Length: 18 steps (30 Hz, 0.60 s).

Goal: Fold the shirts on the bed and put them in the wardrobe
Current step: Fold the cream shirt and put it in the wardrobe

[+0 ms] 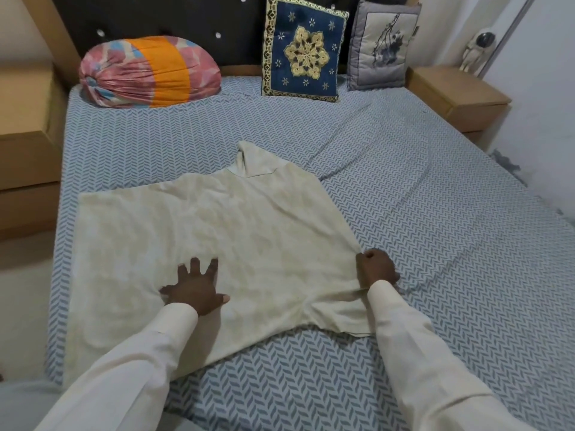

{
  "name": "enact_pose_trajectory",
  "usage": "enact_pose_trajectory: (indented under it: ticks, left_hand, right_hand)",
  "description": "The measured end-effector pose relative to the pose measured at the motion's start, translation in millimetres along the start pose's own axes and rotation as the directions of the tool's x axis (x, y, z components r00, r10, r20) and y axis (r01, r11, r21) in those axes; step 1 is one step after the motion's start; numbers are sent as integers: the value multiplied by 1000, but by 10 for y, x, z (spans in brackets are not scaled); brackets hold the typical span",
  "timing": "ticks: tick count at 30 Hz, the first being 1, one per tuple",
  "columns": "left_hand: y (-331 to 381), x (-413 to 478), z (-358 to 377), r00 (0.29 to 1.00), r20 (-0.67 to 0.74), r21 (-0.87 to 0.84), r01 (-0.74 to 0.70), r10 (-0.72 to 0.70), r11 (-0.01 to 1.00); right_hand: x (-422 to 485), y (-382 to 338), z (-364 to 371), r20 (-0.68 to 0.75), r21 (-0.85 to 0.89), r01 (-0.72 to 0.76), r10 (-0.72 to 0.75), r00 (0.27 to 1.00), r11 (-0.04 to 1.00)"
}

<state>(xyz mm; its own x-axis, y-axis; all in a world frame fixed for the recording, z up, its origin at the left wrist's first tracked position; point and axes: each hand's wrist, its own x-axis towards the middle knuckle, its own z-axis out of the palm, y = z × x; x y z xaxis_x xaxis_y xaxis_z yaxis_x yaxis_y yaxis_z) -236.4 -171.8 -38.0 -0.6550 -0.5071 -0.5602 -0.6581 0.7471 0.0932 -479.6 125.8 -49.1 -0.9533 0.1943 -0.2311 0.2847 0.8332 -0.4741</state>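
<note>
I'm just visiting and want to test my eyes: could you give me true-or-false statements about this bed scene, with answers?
1. The left hand lies flat on the cream shirt. True.
2. The right hand is clear of the shirt. False: it grips the shirt's right edge.
3. The shirt is folded small. False: it lies spread out on the bed.
4. A blue cushion stands by the headboard. True.

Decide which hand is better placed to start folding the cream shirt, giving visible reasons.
Probably the right hand: it grips the right edge of the shirt and could carry it across. The left hand lies flat, fingers spread, on the cloth, better suited to pinning it.
</note>
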Motion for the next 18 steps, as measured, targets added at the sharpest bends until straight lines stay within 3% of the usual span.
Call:
enact_pose_trajectory:
  ticks: [4, 8, 13, 18]
  left_hand:
    - [-29, 23, -30, 1000, -23, 34, 5, -4, 999]
    - [-71, 129, -166, 999, -54, 70, 1, 2, 998]
    - [-63, 296, -329, 992, -122, 89, 22, -11, 996]
    - [-20, 459, -448, 997, -56, 70, 59, -55, 996]
  right_hand:
    - [109, 55, -50, -110, 76, -94, 103, 989, 993]
    - [98, -196, 80, -101, -6, 39, -39, 994, 999]
    - [354, -654, 178, 199, -34, 131, -121, 972, 991]
    - [630, -929, 101, 456, 64, 163, -174, 873, 985]
